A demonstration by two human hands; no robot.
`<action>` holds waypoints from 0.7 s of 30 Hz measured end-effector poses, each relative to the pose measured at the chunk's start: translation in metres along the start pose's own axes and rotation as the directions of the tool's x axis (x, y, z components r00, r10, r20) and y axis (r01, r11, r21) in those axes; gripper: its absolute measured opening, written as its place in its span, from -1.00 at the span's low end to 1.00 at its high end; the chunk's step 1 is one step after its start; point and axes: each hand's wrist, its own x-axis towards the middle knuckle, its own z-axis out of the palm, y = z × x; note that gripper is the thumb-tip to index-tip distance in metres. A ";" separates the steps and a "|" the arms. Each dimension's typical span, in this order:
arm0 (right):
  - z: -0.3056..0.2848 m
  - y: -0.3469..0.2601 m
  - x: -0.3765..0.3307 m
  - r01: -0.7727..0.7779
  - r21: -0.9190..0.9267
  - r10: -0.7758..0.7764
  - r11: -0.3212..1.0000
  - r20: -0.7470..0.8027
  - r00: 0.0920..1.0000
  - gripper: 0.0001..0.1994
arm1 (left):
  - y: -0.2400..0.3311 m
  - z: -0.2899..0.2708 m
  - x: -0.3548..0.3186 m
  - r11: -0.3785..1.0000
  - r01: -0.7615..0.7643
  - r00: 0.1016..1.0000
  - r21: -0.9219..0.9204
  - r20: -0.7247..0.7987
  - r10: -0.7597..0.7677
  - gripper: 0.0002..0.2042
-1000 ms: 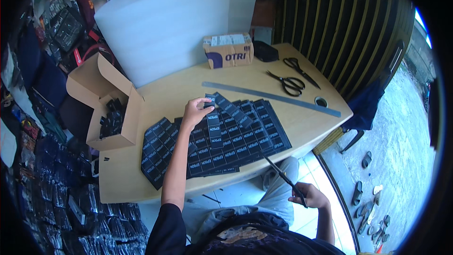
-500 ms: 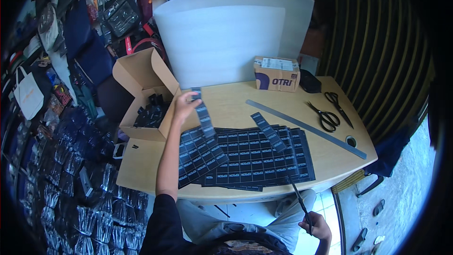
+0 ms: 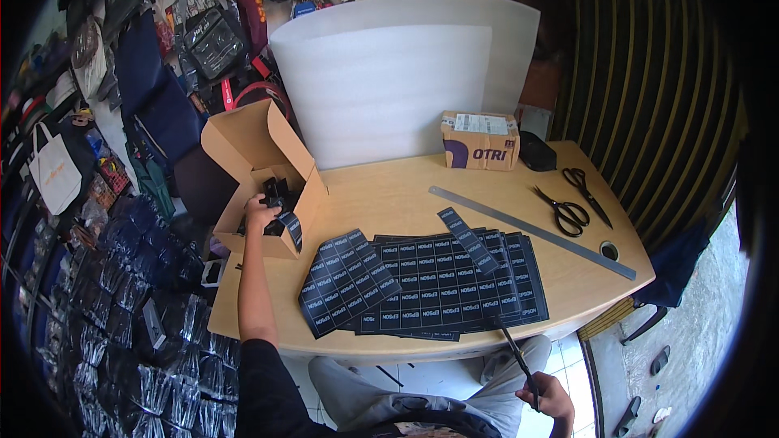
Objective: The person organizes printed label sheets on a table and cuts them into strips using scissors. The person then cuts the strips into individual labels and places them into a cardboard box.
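My left hand (image 3: 260, 213) is at the open cardboard box (image 3: 272, 245) on the left, its fingers closed on a black printed label strip (image 3: 290, 229). The strip's end hangs near the box's front wall. Dark cut pieces (image 3: 280, 191) lie inside the box. Low at the right, my right hand (image 3: 553, 396) is closed around long black-handled scissors (image 3: 518, 355), seen edge-on, blades pointing toward the table edge. Black printed label sheets (image 3: 430, 284) lie stacked at the table's front, with a partly cut sheet (image 3: 345, 280) on their left. Another label strip (image 3: 466, 241) rests on the stack.
A steel ruler (image 3: 531, 231) lies slantwise beyond the sheets. Two black scissors, one pair (image 3: 568, 212) nearer and another pair (image 3: 588, 195) farther right, lie near a round hole (image 3: 608, 251). A taped carton (image 3: 480, 142) stands at the back before white foam sheeting (image 3: 389, 81).
My left hand has moved left and down from above the table into the open box, carrying the label strip. My right hand keeps its hold on the scissors. The view has shifted slightly.
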 end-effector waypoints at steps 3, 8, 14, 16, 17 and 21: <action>0.001 -0.018 -0.008 -0.046 0.093 0.048 0.995 -0.015 0.999 -0.72 | 0.013 -0.003 -0.012 0.997 -0.061 0.996 0.052 0.062 0.057 -0.45; 0.005 -0.004 -0.001 -0.031 0.027 0.033 0.999 -0.075 0.997 -0.66 | 0.095 0.045 -0.089 0.903 -0.398 0.875 -0.160 0.230 0.426 -0.62; 0.038 -0.043 0.012 0.254 0.183 -0.201 0.950 -0.265 0.943 -0.68 | 0.182 0.105 -0.234 0.814 -0.199 0.647 -0.546 0.550 0.528 -0.72; 0.049 -0.071 0.021 0.373 0.278 -0.274 0.885 -0.337 0.901 -0.69 | 0.197 0.108 -0.279 0.796 -0.197 0.552 -0.572 0.606 0.572 -0.72; 0.052 -0.083 0.027 0.459 0.320 -0.333 0.829 -0.376 0.865 -0.69 | 0.200 0.115 -0.296 0.795 -0.219 0.505 -0.565 0.632 0.588 -0.72; 0.064 -0.135 0.047 0.706 0.279 -0.571 0.651 -0.432 0.698 -0.59 | 0.209 0.114 -0.347 0.774 -0.218 0.455 -0.594 0.640 0.619 -0.67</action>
